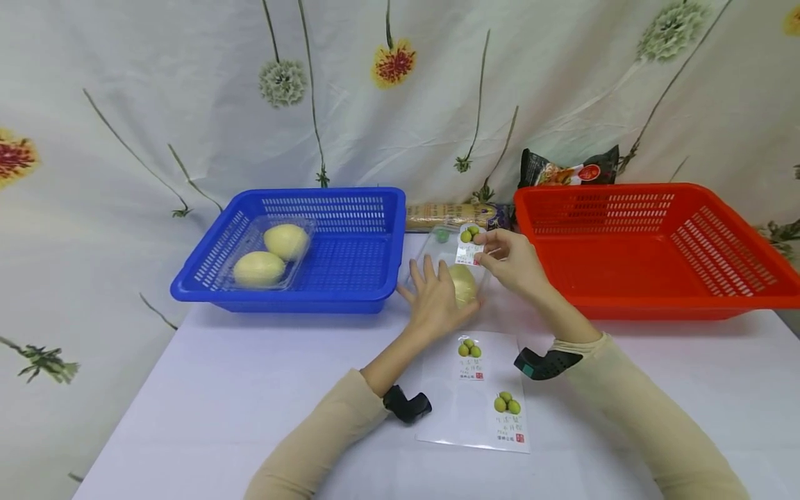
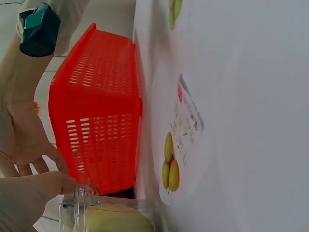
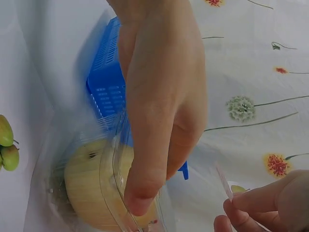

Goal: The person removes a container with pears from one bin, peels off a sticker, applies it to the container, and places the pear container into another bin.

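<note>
Labelling in progress: left hand (image 1: 437,298) is lying flat, fingers straight, steadying the clear box (image 1: 459,267) between the baskets, right hand (image 1: 512,260) is pinching a sticker (image 1: 469,244) above it; two stickers are remaining on the sheet (image 1: 475,417); blue basket (image 1: 350,288) is holding one box.

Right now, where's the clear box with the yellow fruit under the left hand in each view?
Head: clear box at centre, between the blue basket and red basket, under the left hand.
Left wrist: bottom edge, left of centre, below the red basket.
Right wrist: lower left, the left hand on top.
Shared landmark: the left hand, in all three.
</note>
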Action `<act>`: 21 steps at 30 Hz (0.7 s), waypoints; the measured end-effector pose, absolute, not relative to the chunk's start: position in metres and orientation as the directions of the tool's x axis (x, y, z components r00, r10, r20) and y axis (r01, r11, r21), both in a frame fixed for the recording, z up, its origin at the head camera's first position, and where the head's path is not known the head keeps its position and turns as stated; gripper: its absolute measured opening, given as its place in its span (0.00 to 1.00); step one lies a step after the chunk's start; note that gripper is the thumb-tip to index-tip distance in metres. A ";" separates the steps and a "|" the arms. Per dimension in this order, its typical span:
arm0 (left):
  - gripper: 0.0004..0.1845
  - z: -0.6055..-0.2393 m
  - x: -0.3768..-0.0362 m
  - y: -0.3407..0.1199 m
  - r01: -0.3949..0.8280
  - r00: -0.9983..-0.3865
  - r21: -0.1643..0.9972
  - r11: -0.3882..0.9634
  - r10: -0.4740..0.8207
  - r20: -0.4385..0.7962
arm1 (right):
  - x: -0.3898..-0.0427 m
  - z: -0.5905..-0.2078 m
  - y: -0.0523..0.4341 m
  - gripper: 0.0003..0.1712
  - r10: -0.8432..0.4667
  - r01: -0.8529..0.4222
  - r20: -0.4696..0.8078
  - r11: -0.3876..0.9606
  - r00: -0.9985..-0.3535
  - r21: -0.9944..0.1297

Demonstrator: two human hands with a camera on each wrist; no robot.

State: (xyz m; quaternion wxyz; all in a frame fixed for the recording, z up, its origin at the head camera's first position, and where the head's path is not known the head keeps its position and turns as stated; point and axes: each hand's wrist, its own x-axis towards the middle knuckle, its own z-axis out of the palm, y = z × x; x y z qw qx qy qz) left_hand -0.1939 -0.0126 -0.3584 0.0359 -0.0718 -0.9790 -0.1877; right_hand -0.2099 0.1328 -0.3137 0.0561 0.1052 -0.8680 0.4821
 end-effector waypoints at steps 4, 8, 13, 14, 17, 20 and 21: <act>0.49 -0.355 -0.198 -0.014 0.157 -0.987 0.416 0.896 0.156 0.036 | -0.212 -0.313 0.133 0.14 -0.124 -0.227 0.190 0.509 -0.974 -0.830; 0.49 -0.351 -0.201 -0.021 0.191 -0.972 0.454 0.870 0.232 -0.035 | -0.214 -0.314 0.134 0.15 -0.127 -0.198 0.155 0.511 -0.980 -0.837; 0.43 -0.344 -0.202 -0.028 0.283 -0.933 0.433 0.856 0.351 -0.084 | -0.217 -0.316 0.137 0.15 -0.140 -0.193 0.141 0.508 -0.980 -0.840; 0.41 -0.343 -0.202 -0.030 0.308 -0.924 0.420 0.854 0.374 -0.083 | -0.217 -0.317 0.137 0.14 -0.146 -0.203 0.148 0.506 -0.978 -0.838; 0.38 -0.341 -0.203 -0.034 0.387 -0.895 0.361 0.848 0.440 -0.074 | -0.218 -0.319 0.137 0.14 -0.159 -0.225 0.166 0.501 -0.973 -0.836; 0.37 -0.340 -0.203 -0.038 0.449 -0.870 0.315 0.836 0.489 -0.056 | -0.219 -0.322 0.137 0.13 -0.167 -0.231 0.168 0.499 -0.971 -0.835; 0.37 -0.339 -0.203 -0.039 0.466 -0.864 0.306 0.830 0.502 -0.046 | -0.219 -0.323 0.137 0.13 -0.169 -0.229 0.166 0.499 -0.972 -0.836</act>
